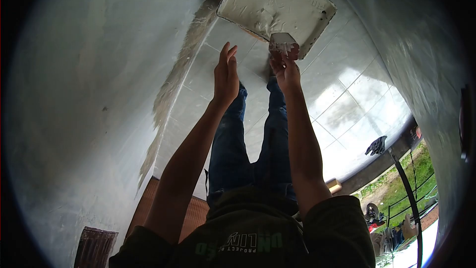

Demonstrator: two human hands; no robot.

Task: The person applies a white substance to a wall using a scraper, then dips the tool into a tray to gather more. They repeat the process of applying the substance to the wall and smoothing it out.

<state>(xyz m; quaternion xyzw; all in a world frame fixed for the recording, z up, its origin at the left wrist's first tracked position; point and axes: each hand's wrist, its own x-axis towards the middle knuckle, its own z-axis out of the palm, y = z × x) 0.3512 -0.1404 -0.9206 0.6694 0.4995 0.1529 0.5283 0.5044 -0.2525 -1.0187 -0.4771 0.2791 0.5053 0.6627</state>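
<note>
My right hand (286,72) is closed on a putty knife (283,48), its wide blade smeared with whitish paste. The knife is at the near edge of a large rectangular tray (310,47), overlapping it in the view. Thick off-white putty (265,2) covers much of the tray's floor, with ridges and lumps in it. Raised on the left, my left hand (226,77) holds nothing, its fingers stretched out. It is apart from the tray and nearest to the lower part of the plastered wall (114,69).
Pale floor tiles (253,62) lie around my feet. Along the left wall's base runs a rough unpainted strip (171,87). Another grey wall (421,54) curves up at the right. A dark crumpled cloth (377,145) lies near the doorway, with grass (396,188) outside.
</note>
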